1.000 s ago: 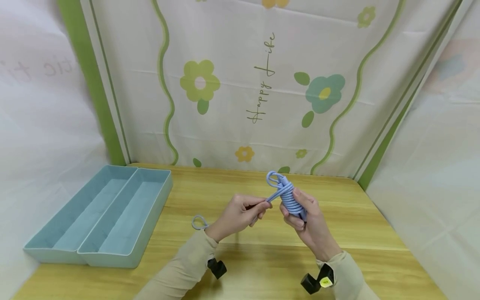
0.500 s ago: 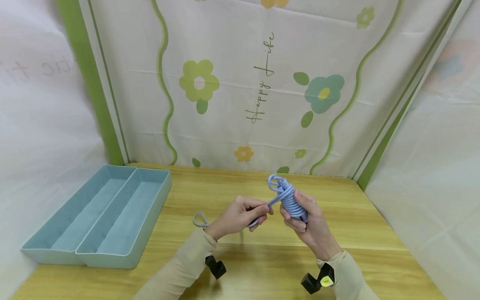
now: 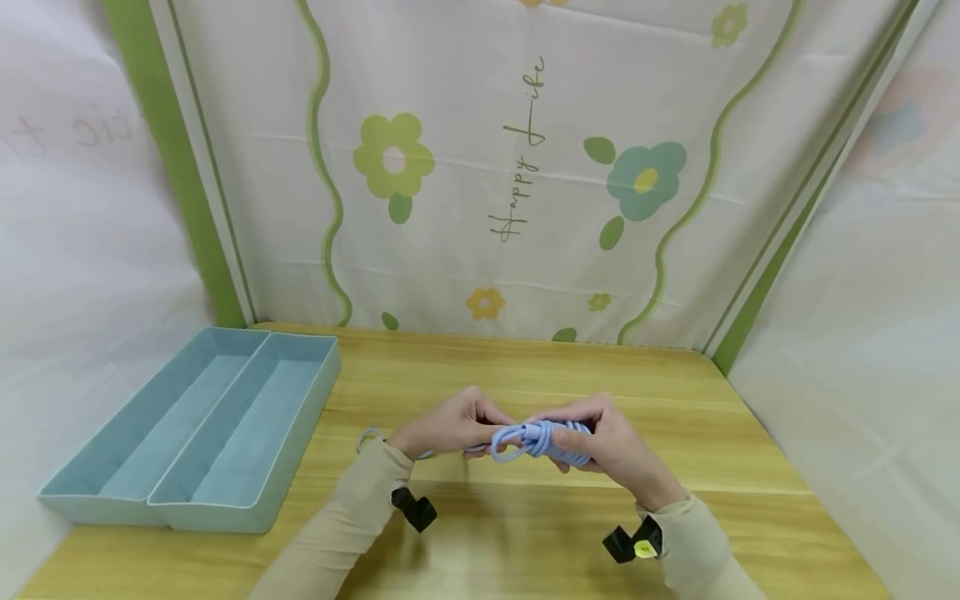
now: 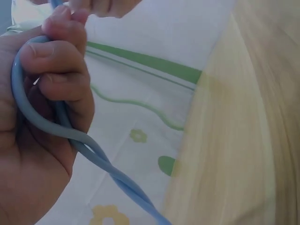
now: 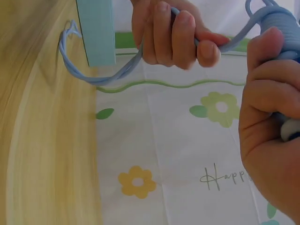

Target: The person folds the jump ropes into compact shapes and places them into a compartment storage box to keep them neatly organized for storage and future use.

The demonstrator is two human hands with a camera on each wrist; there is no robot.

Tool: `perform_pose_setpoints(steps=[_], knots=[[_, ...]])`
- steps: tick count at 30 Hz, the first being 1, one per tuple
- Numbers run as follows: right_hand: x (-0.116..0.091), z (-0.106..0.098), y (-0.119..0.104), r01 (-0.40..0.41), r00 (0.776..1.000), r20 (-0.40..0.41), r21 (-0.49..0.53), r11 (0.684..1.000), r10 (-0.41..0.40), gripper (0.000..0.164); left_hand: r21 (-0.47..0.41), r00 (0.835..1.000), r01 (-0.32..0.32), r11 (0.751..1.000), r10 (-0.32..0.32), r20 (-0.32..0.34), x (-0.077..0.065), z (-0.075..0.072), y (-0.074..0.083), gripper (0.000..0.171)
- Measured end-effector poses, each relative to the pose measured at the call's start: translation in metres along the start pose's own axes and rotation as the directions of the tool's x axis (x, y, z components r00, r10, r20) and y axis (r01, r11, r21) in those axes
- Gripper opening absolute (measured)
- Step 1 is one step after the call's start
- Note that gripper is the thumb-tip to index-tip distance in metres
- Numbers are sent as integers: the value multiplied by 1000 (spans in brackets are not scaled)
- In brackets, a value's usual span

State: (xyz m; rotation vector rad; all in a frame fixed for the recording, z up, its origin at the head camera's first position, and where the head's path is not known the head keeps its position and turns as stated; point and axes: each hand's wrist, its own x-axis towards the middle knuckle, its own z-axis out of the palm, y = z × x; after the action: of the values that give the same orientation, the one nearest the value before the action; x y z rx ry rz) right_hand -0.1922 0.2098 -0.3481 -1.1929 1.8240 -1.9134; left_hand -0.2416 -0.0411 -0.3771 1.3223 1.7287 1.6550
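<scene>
A light blue jump rope [image 3: 537, 439] is wound in tight coils around its handles, with a small loop at one end. My right hand [image 3: 617, 446] grips this bundle, thumb along the coils [image 5: 281, 29]. My left hand [image 3: 448, 425] is close beside it and holds the doubled cord that leads off the coils. In the left wrist view, the cord [image 4: 44, 123] passes through the curled fingers and hangs below as two twisted strands. The loose looped end [image 5: 68, 58] dangles past the left hand in the right wrist view. The fingers partly hide the handles.
Two joined pale teal trays [image 3: 262, 475] stand on the left of the wooden table [image 3: 750, 533]. A white curtain [image 3: 465, 192] with printed flowers hangs behind, and more white cloth closes both sides. Black wrist cameras sit on both sleeves.
My right hand has tipped the wound bundle from near upright to lying level, its looped end now toward the left hand. Both hands are closer together, the left slightly farther left.
</scene>
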Motion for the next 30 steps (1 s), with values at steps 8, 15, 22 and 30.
perform_pose_setpoints(steps=[8, 15, 22, 30], knots=[[0, -6, 6, 55, 986, 155, 39, 998, -61, 21, -12, 994, -25, 1000, 26, 103, 0, -3, 1, 22], [5, 1, 3, 4, 974, 213, -371, 929, 81, 22, 125, 998, 52, 991, -57, 38, -1, -4, -3, 21], [10, 12, 11, 4, 997, 56, -714, 700, 51, 28, 564, 988, 89, 821, -1, -155, -2, -3, 6, 20], [10, 18, 12, -151, 986, -165, -792, 591, 30, 50, 812, 965, 52, 582, 180, -191, 0, 5, 20, 15]])
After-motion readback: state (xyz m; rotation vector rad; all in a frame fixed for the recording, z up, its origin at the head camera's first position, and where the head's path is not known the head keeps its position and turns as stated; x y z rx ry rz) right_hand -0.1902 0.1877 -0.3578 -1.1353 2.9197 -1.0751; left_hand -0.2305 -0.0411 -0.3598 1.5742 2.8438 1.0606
